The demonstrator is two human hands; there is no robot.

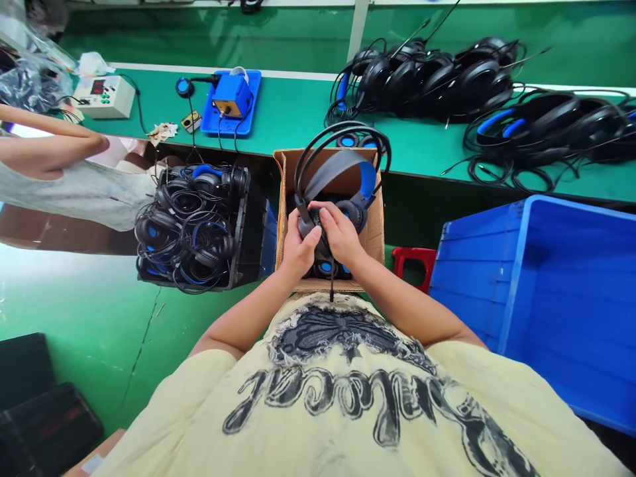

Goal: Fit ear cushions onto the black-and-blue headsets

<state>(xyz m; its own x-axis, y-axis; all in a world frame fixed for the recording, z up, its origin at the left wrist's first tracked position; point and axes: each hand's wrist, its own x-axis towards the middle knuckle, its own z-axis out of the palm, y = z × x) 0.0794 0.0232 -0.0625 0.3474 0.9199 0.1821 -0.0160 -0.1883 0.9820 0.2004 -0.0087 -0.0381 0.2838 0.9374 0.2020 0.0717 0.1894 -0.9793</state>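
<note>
headset [334, 173]: black, twin-hooped headband over a grey inner strap, one section blue; held band upward over the open cardboard box [376, 248]. fingers of the left hand [301, 246] and right hand [341, 235] grasp its left-side earcup. further headsets [325, 267] with blue earcup centres lie inside. a black crate [242, 228] stands left, heaped full; beyond, the green counter [291, 109] carries piled black headphones [432, 79].

Dark script [390, 424] across the pale yellow cloth shirt [342, 430] and the white boxy device's [116, 99] red display [98, 87] cannot be read.
</note>
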